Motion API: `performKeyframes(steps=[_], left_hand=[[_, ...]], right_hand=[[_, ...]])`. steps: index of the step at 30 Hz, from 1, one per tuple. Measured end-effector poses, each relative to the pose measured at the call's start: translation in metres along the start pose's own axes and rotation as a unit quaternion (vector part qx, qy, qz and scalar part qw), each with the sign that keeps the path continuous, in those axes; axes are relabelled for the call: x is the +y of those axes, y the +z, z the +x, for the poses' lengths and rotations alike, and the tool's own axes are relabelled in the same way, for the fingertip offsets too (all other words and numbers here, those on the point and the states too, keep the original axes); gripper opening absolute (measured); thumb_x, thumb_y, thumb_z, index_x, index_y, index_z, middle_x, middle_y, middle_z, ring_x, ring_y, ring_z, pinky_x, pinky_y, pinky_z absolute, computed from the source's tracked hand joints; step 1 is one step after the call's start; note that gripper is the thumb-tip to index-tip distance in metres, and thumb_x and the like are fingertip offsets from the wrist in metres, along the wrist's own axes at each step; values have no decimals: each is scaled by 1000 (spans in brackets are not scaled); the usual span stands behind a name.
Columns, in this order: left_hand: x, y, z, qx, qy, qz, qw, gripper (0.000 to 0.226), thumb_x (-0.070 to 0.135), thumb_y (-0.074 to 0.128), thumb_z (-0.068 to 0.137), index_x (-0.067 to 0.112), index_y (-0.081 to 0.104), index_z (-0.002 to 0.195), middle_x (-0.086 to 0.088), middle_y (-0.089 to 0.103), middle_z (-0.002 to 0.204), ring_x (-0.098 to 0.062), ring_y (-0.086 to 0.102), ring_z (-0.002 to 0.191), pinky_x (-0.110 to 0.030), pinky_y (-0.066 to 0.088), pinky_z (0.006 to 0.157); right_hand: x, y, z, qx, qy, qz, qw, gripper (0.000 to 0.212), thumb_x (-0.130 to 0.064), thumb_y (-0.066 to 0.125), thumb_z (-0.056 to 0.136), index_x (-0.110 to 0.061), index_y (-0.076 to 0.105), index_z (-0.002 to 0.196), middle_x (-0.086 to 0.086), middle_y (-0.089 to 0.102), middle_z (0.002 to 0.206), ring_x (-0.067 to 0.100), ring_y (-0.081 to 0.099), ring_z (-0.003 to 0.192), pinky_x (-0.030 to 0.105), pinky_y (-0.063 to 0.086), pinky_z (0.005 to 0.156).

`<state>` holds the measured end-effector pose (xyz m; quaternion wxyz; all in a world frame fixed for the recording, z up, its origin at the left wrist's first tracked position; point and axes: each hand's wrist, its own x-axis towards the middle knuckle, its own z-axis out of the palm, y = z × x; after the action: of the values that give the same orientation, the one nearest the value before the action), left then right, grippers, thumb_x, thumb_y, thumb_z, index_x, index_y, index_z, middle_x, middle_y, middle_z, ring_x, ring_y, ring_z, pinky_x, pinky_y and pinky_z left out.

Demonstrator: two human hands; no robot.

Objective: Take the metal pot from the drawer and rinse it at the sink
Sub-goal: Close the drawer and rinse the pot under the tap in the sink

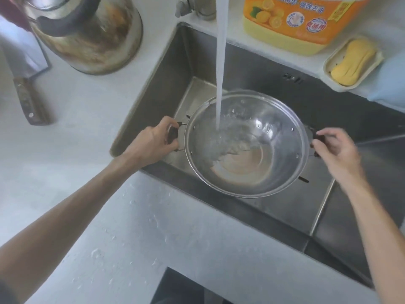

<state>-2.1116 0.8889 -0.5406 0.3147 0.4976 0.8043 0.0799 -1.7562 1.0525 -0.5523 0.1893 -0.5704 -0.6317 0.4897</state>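
A: What lies nearest?

B: A pale countertop (135, 227) dotted with water drops, and two bare forearms reaching across it to the sink (166, 69).

A: And the hands?

B: The left hand (151, 141) has its fingers curled round the dark left handle of the metal pot (247, 172). The right hand (337, 148) pinches the dark right handle with thumb and fingertips.

A: Where is the pot?

B: Inside the steel sink basin, under the tap. I cannot tell whether it rests on the bottom or hangs from the hands.

A: How does it look?

B: Wide, shallow, shiny silver, with a rolled rim and small rivets by each handle. A thick white water stream (221, 62) lands left of its middle and churns there; the near part of the bottom shows a pinkish-tan reflection.

A: Farther off?

B: A cleaver (30, 99) on the counter at left, a stained steel kettle (92, 36) behind it, an orange detergent jug (302, 20) behind the sink, and yellow soap (352, 60) in a cream dish.
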Motion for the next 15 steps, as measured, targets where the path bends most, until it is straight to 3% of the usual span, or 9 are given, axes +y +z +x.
performKeyframes(steps=[4,6,8,10,12,15], left_hand=[[-9,11,10,9,-54,-61,997,61,27,60,85,13,31,137,12,56,65,-28,58,79,-34,41,75],[-12,10,14,1,-67,-65,996,58,28,59,88,10,35,138,9,61,72,-26,60,89,-32,41,78],[-15,8,18,7,-73,-59,996,43,28,60,90,5,49,125,-3,65,86,-31,64,96,-36,46,82],[-18,7,21,30,-81,-67,994,32,26,63,89,3,55,110,-12,66,92,-35,65,95,-40,48,83],[-20,5,24,63,-75,-85,992,26,23,66,87,5,57,104,-13,69,94,-33,66,94,-39,49,82],[-17,1,25,106,-47,-122,986,25,17,68,85,7,61,107,-1,69,89,-17,65,88,-21,43,75]], right_hand=[[-23,-11,9,12,-78,-10,997,40,-13,63,85,-44,46,104,-16,68,77,-1,59,71,13,46,76],[-29,-14,12,6,-96,-14,995,53,-16,67,84,-47,41,118,-14,68,79,10,58,74,20,46,80],[-29,-15,14,6,-105,-13,994,63,-16,70,81,-48,39,127,-11,67,85,15,57,81,24,46,84],[-31,-12,15,9,-108,-6,994,59,-14,72,79,-50,49,120,-20,69,86,12,55,80,15,46,81],[-29,-9,14,17,-115,3,993,46,-11,73,77,-49,62,100,-29,68,80,15,51,75,13,45,74],[-28,-6,12,36,-109,17,993,37,-15,74,76,-50,66,86,-30,67,76,18,52,76,19,45,74]])
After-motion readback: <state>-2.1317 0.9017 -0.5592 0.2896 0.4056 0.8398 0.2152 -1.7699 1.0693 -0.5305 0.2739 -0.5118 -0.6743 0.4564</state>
